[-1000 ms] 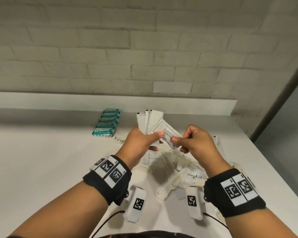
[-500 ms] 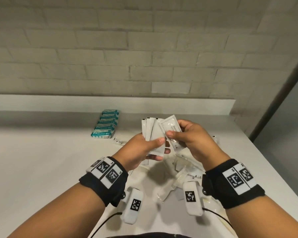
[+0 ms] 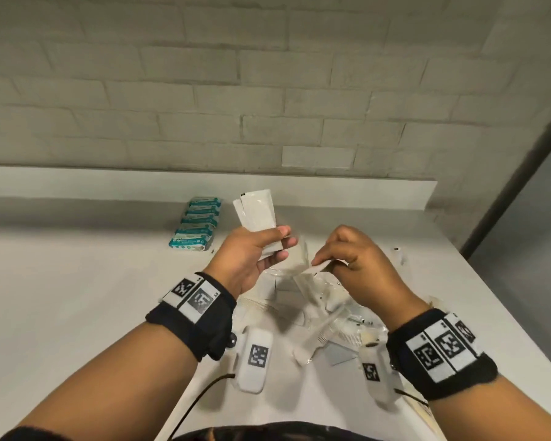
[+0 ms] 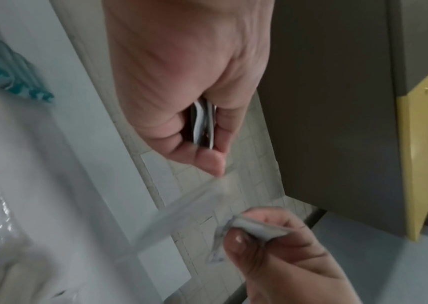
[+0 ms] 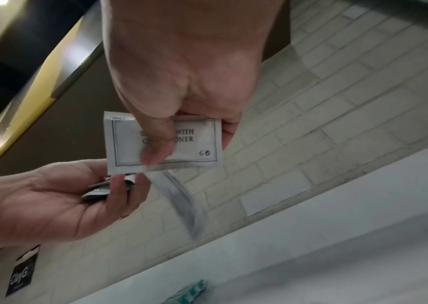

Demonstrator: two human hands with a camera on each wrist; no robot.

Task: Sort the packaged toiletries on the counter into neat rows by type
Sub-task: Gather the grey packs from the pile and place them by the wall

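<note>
White paper sachets (image 3: 257,214) stand fanned in the left hand's (image 3: 248,259) grip. Right hand (image 3: 350,259) pinches one white bordered sachet (image 5: 164,142), partly reading "WITH", "ONER". Teal-printed soap packets (image 3: 198,224) row at eleven o'clock on the white counter (image 3: 77,297).

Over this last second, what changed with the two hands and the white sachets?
The right hand drew back to the right, away from the stack of flat white sachets in the left hand; a gap now separates the hands. Its grip pinches one printed white sachet, lower than before. A blurred sachet shows between the hands. The left hand's hold and the row of teal-and-white packets on the white counter are unchanged.
</note>
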